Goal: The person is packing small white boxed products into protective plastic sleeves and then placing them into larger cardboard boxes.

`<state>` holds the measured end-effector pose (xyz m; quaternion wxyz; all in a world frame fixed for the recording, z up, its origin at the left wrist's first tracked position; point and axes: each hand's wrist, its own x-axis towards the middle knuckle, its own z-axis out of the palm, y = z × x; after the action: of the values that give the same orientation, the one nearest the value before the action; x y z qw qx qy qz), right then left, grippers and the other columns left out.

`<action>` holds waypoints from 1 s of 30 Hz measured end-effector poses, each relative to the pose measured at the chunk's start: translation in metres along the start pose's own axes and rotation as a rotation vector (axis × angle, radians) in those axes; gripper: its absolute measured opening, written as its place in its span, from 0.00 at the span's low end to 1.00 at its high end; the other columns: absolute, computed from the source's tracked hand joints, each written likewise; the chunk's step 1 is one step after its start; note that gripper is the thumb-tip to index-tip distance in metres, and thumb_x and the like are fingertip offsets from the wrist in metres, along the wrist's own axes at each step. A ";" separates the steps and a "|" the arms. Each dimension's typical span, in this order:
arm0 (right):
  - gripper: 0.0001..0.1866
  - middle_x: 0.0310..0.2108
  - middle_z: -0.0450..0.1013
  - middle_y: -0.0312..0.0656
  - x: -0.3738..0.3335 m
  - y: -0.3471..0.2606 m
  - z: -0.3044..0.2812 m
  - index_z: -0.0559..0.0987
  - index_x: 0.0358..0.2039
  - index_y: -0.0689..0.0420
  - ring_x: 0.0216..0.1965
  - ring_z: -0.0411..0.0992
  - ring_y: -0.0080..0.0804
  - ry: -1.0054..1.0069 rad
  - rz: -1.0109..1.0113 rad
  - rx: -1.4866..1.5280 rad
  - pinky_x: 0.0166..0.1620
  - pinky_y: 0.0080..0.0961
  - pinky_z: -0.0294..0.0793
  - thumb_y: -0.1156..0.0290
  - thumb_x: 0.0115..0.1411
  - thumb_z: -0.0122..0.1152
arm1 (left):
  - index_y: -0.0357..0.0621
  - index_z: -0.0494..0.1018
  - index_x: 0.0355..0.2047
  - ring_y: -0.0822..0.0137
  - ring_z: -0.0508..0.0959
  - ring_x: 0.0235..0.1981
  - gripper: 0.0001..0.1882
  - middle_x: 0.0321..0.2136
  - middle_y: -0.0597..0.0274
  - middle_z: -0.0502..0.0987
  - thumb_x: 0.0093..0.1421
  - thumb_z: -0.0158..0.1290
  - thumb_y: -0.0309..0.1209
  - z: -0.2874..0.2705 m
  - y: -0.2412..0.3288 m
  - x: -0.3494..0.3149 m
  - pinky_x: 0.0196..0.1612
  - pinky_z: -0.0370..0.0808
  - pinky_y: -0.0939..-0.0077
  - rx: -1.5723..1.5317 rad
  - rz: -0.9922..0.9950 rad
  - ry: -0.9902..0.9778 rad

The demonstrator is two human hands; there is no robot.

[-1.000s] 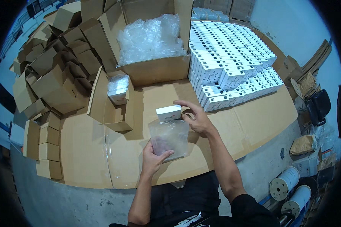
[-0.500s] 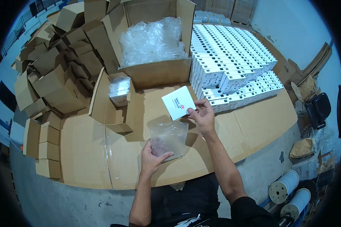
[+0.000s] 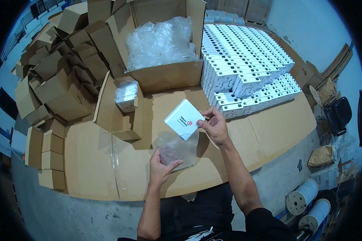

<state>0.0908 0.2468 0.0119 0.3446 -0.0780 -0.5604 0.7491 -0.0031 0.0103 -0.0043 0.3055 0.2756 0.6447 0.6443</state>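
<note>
Between the thumb and fingers of my right hand (image 3: 214,125) is a thin white square box (image 3: 182,119) with a small red and black print, tilted with one corner pointing down. That lower corner is at the upper edge of a clear plastic bag (image 3: 177,148); I cannot tell whether it is inside. My left hand (image 3: 163,167) grips the bag from its lower left, thumb across the front. Beyond my hands, a small open carton (image 3: 126,131) holds several plastic-wrapped white boxes (image 3: 126,96) at its far end.
A large open carton (image 3: 165,77) full of clear plastic bags (image 3: 161,44) stands at the back. Stacked white boxes (image 3: 245,66) fill the table's back right. Folded brown cartons (image 3: 58,90) pile up at the left. Cable spools (image 3: 302,197) lie on the floor at right.
My right hand has turned the white box and brought it slightly left and down, so a corner now meets the bag's top. My left hand and the bag have hardly moved.
</note>
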 end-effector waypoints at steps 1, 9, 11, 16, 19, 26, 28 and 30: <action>0.14 0.40 0.76 0.47 0.000 -0.001 -0.001 0.69 0.42 0.62 0.43 0.78 0.29 0.000 0.000 -0.001 0.46 0.25 0.82 0.80 0.61 0.67 | 0.38 0.70 0.52 0.70 0.78 0.46 0.34 0.44 0.61 0.78 0.47 0.75 0.29 0.000 0.000 0.000 0.52 0.76 0.72 -0.001 0.000 0.000; 0.12 0.39 0.75 0.41 0.000 -0.010 -0.012 0.72 0.40 0.61 0.43 0.75 0.27 -0.112 0.084 -0.094 0.49 0.27 0.77 0.79 0.61 0.67 | 0.39 0.70 0.48 0.72 0.78 0.41 0.31 0.41 0.63 0.79 0.48 0.75 0.30 0.002 -0.001 0.000 0.48 0.76 0.74 -0.009 0.030 0.022; 0.12 0.39 0.75 0.41 -0.001 -0.009 -0.009 0.72 0.40 0.61 0.43 0.75 0.26 -0.134 0.092 -0.078 0.48 0.26 0.77 0.79 0.61 0.67 | 0.39 0.70 0.48 0.72 0.78 0.41 0.31 0.41 0.63 0.79 0.48 0.75 0.30 0.002 -0.003 0.000 0.47 0.76 0.74 0.002 0.040 0.021; 0.11 0.39 0.74 0.40 -0.003 -0.011 -0.004 0.73 0.40 0.62 0.43 0.74 0.24 -0.161 0.158 -0.101 0.47 0.23 0.76 0.79 0.61 0.67 | 0.37 0.70 0.48 0.72 0.78 0.41 0.30 0.41 0.62 0.79 0.50 0.74 0.31 0.005 -0.001 0.000 0.47 0.76 0.75 0.015 0.060 0.023; 0.11 0.39 0.74 0.39 -0.005 -0.013 -0.003 0.73 0.40 0.62 0.43 0.74 0.23 -0.165 0.161 -0.146 0.46 0.22 0.76 0.79 0.61 0.67 | 0.36 0.70 0.51 0.73 0.77 0.41 0.27 0.41 0.62 0.79 0.55 0.70 0.29 0.009 -0.001 0.003 0.48 0.76 0.76 -0.062 0.084 0.042; 0.09 0.38 0.74 0.38 -0.006 -0.018 -0.003 0.75 0.37 0.61 0.38 0.75 0.22 -0.208 0.202 -0.186 0.42 0.19 0.76 0.78 0.61 0.68 | 0.32 0.75 0.49 0.76 0.77 0.40 0.15 0.37 0.64 0.80 0.70 0.55 0.33 0.005 0.003 0.018 0.45 0.74 0.80 -0.067 -0.015 0.031; 0.08 0.38 0.74 0.38 -0.008 -0.021 -0.002 0.75 0.37 0.61 0.37 0.75 0.22 -0.208 0.279 -0.168 0.41 0.19 0.77 0.77 0.61 0.68 | 0.32 0.76 0.48 0.77 0.78 0.39 0.15 0.37 0.64 0.80 0.71 0.53 0.34 0.007 0.007 0.019 0.44 0.74 0.80 -0.025 -0.015 0.022; 0.09 0.37 0.75 0.39 -0.011 -0.018 -0.004 0.75 0.40 0.62 0.36 0.76 0.23 -0.206 0.309 -0.277 0.40 0.20 0.79 0.75 0.63 0.66 | 0.32 0.76 0.48 0.77 0.78 0.37 0.14 0.37 0.64 0.81 0.71 0.53 0.33 0.010 0.010 0.020 0.43 0.74 0.80 -0.123 -0.078 0.037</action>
<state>0.1095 0.2458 0.0237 0.1527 -0.1324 -0.6717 0.7127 -0.0091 0.0324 0.0055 0.3345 0.2192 0.6198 0.6752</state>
